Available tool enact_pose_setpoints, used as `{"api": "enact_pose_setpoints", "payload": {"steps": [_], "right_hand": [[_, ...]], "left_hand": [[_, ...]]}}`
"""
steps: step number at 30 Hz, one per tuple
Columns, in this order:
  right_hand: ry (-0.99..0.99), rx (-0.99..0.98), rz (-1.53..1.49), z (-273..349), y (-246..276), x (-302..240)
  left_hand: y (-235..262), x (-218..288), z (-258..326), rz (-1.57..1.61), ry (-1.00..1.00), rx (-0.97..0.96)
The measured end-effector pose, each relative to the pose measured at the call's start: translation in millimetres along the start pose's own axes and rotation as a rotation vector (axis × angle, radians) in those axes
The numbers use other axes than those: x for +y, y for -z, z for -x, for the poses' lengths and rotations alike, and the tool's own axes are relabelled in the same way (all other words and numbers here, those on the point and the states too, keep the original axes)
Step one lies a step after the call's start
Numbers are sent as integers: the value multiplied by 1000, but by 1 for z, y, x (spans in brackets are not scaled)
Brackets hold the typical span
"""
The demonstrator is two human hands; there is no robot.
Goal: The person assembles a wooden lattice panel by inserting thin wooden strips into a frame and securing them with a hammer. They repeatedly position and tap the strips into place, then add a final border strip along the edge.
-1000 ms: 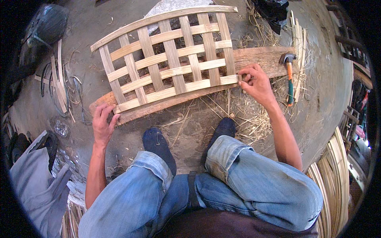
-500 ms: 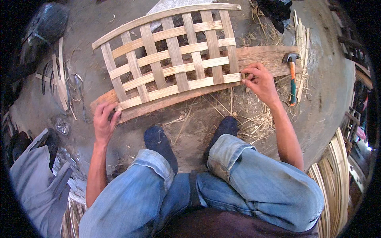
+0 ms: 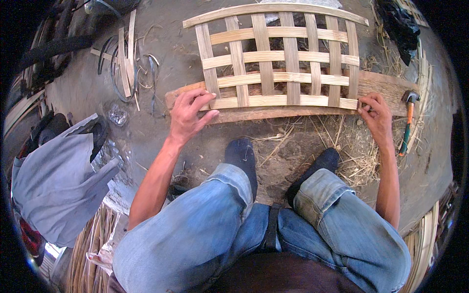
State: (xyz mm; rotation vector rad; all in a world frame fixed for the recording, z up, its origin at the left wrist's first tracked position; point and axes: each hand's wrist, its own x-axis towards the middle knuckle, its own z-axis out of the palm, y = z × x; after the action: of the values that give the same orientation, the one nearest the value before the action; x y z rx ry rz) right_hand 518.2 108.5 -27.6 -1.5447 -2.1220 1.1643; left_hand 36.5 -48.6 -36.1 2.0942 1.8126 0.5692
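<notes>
A woven lattice of flat bamboo strips (image 3: 290,59) lies over a long wooden board (image 3: 259,115) on the ground ahead of me. Its nearest crosswise strip (image 3: 273,100) runs between my two hands. My left hand (image 3: 188,116) has its fingertips and thumb on either side of the strip's left end, lightly gripping it. At the opposite end, the thumb and fingers of my right hand (image 3: 376,115) pinch the tip. Beyond the right hand lies a hammer (image 3: 409,119) with an orange and green handle, its head on the board.
Dry shavings (image 3: 361,158) litter the ground near my feet. Loose strips (image 3: 128,58) and dark bands lie at the far left. A grey cloth (image 3: 63,180) hangs at the left, above bundled strips (image 3: 90,254). A black plastic bag (image 3: 403,31) sits far right.
The view has swung left, so the lattice and hands appear farther right. Both hands remain at the ends of the near strip; the left thumb stands wider from the fingers.
</notes>
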Motion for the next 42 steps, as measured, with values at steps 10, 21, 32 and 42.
{"api": "enact_pose_setpoints", "payload": {"steps": [10, 21, 32, 42], "right_hand": [[15, 1, 4, 0, 3, 6], [3, 2, 13, 0, 2, 2], [40, 9, 22, 1, 4, 8], [12, -5, -23, 1, 3, 7]], "left_hand": [[-2, -2, -3, 4, 4, -18], [5, -21, -48, 477, 573, 76], [-5, -32, -60, 561, 586, -79], [-5, -32, -59, 579, 590, -73]]}}
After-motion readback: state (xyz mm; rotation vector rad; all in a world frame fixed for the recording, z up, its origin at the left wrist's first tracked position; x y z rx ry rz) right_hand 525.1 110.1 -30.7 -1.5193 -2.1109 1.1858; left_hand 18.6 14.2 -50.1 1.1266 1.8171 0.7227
